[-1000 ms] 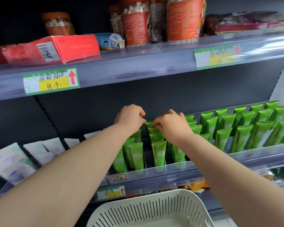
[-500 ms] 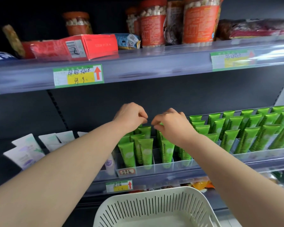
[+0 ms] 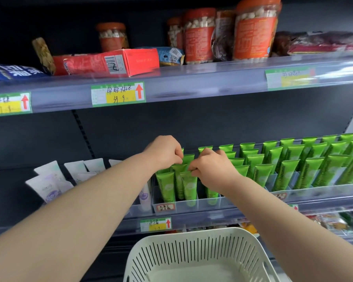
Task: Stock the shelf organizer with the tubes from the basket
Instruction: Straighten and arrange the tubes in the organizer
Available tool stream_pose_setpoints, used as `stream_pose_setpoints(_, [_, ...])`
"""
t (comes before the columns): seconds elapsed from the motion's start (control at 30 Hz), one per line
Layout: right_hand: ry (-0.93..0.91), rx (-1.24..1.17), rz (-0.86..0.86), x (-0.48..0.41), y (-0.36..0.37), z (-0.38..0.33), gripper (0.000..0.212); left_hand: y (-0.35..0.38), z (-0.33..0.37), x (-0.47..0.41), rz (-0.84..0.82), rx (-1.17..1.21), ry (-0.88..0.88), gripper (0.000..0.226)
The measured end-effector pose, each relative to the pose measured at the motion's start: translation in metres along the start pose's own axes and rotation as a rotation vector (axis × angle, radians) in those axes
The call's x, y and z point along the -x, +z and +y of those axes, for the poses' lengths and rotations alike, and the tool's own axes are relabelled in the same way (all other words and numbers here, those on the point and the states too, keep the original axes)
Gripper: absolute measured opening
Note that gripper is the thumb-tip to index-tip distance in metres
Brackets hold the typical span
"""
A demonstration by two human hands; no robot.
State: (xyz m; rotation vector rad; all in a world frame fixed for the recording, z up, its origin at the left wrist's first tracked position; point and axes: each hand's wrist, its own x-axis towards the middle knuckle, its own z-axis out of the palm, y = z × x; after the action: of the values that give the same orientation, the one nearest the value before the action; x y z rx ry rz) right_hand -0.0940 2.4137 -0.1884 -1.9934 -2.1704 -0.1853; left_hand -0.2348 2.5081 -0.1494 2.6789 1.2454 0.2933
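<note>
Green tubes stand in rows in the clear shelf organizer on the middle shelf. My left hand and my right hand meet over the organizer's left rows. Both have fingers curled, pinching the flat top ends of green tubes there. More green tubes fill the rows to the right. The white slotted basket sits low in front of me, and the part of its floor that I see holds no tubes.
White and lilac tubes stand to the left of the organizer. The upper shelf carries a red box, orange-lidded jars and bags. Price labels line the shelf edges. Packets lie on the shelf below.
The view has swung left and the shelf looks shifted right. Both hands stay together over the left rows and have dropped slightly onto the tube tops.
</note>
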Motion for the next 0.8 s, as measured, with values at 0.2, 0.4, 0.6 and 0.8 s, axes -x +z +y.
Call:
stream_pose_setpoints(0.2, [0.02,-0.021,-0.028,0.004,0.001,0.003,0.026,0.007,0.004,0.001,-0.037,-0.05,-0.042,0.012])
stream_pose_setpoints(0.4, [0.046,-0.024,0.036,0.011,-0.006,0.011,0.036,0.017,0.007,-0.006,0.012,-0.119,-0.061,0.014])
stream_pose_setpoints(0.6, [0.067,-0.031,0.063,0.017,-0.012,0.016,0.037,0.02,0.021,-0.011,0.061,-0.136,-0.025,0.012])
stream_pose_setpoints(0.8, [0.063,-0.06,0.082,0.016,-0.013,0.017,0.034,0.016,0.02,-0.014,0.032,0.014,-0.092,0.011])
